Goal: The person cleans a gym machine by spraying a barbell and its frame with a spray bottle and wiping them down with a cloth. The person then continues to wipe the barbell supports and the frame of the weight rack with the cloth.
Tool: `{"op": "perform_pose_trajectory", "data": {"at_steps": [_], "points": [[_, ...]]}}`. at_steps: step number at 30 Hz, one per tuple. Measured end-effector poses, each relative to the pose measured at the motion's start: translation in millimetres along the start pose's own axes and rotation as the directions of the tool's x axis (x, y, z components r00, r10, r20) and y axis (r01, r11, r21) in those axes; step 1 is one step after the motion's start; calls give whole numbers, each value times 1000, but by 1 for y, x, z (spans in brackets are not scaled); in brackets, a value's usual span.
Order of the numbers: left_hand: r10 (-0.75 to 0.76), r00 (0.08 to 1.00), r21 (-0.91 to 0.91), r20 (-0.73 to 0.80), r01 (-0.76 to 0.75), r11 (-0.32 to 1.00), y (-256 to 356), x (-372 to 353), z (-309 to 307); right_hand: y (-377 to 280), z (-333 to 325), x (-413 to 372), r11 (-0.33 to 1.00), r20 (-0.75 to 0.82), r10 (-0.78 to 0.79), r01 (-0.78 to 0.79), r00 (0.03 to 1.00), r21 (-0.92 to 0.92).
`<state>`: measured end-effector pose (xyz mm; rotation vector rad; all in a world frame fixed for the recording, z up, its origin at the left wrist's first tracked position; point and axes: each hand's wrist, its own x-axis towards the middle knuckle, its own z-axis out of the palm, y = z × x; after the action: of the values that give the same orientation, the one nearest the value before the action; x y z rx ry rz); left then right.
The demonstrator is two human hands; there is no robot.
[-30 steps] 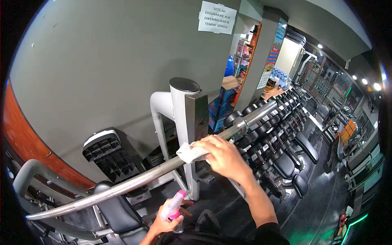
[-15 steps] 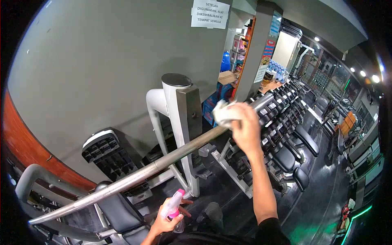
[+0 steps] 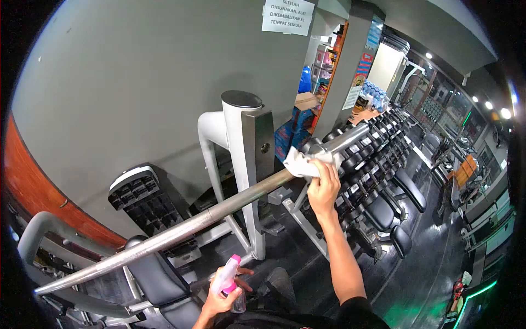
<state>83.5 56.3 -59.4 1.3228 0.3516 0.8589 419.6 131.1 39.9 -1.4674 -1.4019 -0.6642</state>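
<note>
A long metal bar (image 3: 203,219) runs slantwise across the view, from low on the left up to the right. My right hand (image 3: 324,186) presses a white cloth (image 3: 300,163) against its upper stretch, fingers closed over the cloth. Low in the middle, my left hand (image 3: 218,301) grips a spray bottle (image 3: 227,277) with a pink nozzle and a clear body, held below the bar and apart from it. Just behind the bar rises a white upright post (image 3: 236,142) with a metal plate on its side.
Racks of dumbbells (image 3: 378,142) stand beyond my right hand. A black padded seat (image 3: 159,279) sits under the bar at left. The grey wall (image 3: 137,82) carries a paper sign (image 3: 287,16). Cardboard boxes (image 3: 306,101) are stacked near the doorway.
My right hand has shifted slightly down and left with the cloth, which now lies against the bar. The left hand still holds the spray bottle; the view has tilted slightly.
</note>
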Motion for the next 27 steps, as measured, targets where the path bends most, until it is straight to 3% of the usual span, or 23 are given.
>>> {"op": "perform_pose_trajectory", "data": {"at_steps": [1, 3, 4, 5, 8, 11, 13, 14, 15, 17, 21, 23, 25, 27], "points": [[-3, 1000, -3, 2, 3, 1000, -1, -1, 0, 2, 1, -16, 1000, 3, 1, -1, 1000, -4], [-34, 999, -93, -23, 32, 995, -4, -1, 2, 11, 4, -52, 946, 118, 249, -268, 961, 182], [-37, 999, -96, -15, 35, 995, -4, -1, 3, 13, 1, -60, 927, 200, 260, -302, 945, 220], [-36, 999, -89, -7, 36, 995, -4, 1, 5, 13, -4, -66, 849, 239, 392, -449, 888, 279], [-7, 1000, -23, 12, 7, 1000, 1, 8, 10, 17, -11, -59, 800, -47, 534, -487, 844, 351], [13, 999, 36, 48, -15, 999, 3, 11, 12, -16, -33, 1, 863, -316, 469, -351, 825, 364], [-22, 998, -15, 53, 23, 1000, -1, 10, 12, -1, -20, 21, 902, -308, 306, -171, 901, 397], [-25, 998, -16, 56, 26, 1000, -3, 10, 12, -1, -14, 31, 930, -173, 201, -133, 964, 342], [-30, 998, -32, 55, 31, 999, -5, 10, 13, 0, -13, 44, 991, 61, -10, 1, 998, 135], [-35, 998, -49, 60, 38, 998, -4, 11, 16, 5, 12, 41, 967, 409, -18, 119, 912, -223], [-10, 994, -16, 109, 12, 1000, 1, 14, 19, 11, 2, 49, 995, 541, -16, 69, 841, -78], [-5, 993, -10, 117, 6, 1000, 0, 13, 18, 13, -2, 47, 987, 448, -145, 160, 882, 4], [-29, 994, -37, 108, 33, 999, -1, 12, 17, 18, 2, 40, 989, 431, -135, 145, 892, 10], [-28, 996, -37, 90, 32, 999, -2, 12, 17, 16, 8, 32, 994, 314, -88, 102, 945, -27]]}}
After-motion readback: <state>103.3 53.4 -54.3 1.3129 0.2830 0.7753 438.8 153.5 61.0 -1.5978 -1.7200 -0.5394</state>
